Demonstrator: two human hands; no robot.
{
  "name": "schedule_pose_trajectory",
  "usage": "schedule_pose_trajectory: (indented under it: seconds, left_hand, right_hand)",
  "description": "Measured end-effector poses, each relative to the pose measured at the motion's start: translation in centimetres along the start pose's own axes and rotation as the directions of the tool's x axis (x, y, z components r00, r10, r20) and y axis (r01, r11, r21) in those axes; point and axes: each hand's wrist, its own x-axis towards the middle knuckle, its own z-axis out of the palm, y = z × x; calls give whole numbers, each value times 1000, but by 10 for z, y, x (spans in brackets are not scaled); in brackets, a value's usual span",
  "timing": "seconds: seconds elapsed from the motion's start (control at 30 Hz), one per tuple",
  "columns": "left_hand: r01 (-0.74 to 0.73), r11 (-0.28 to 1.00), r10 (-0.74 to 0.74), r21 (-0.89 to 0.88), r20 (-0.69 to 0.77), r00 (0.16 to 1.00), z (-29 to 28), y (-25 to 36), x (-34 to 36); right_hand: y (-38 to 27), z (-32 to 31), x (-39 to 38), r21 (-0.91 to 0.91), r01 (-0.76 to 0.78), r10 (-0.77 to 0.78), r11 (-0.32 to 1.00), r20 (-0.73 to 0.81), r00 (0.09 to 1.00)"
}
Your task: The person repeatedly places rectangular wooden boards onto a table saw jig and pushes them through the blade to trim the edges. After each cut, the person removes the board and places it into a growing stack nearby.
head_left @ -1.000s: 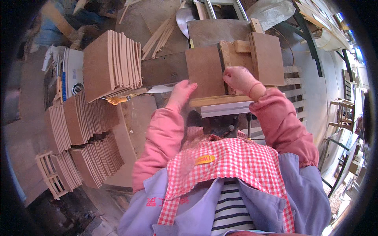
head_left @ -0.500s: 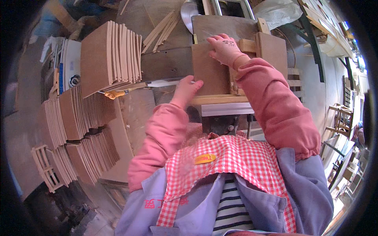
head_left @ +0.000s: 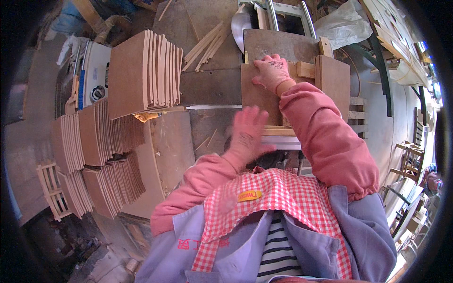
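My right hand, in a pale pink glove, rests on a flat brown board near its far edge, fingers apart. The board lies on the saw table against a wooden rail along its near side. Blurred by motion, my left hand hovers at the board's near left corner with fingers spread, holding nothing. Beyond the board is a dark plate, and a round metal saw blade stands at its left. A wooden block sits right of my right hand, beside more brown boards.
A tall stack of brown boards stands on the left, with several more stacks below it. Thin wood offcuts lie on the table left of the blade. Crumpled clear plastic hangs at the far right.
My left hand has moved off the board's left side toward its near corner, and its fingers have spread. My right hand stays on the board. The whole view has shifted slightly.
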Motion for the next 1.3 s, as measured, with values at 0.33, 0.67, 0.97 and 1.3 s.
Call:
schedule_pose_trajectory:
  seconds: [0.33, 0.67, 0.97, 1.3]
  left_hand:
    - [-123, 991, 109, 60, 202, 973, 2, 8, 25]
    - [-116, 991, 98, 73, 206, 974, -3, -5, 55]
    - [-122, 986, 97, 114, 197, 976, -7, -16, 84]
    - [-132, 986, 117, 105, 135, 984, -10, -31, 116]
  right_hand:
    - [3, -13, 22, -11, -20, 21, 1000, 53, 998]
    - [13, -22, 54, -15, -45, 46, 999, 80, 996]
    - [26, -25, 86, -40, -50, 53, 998, 79, 995]
    - [34, -41, 118, -59, -69, 75, 996, 89, 993]
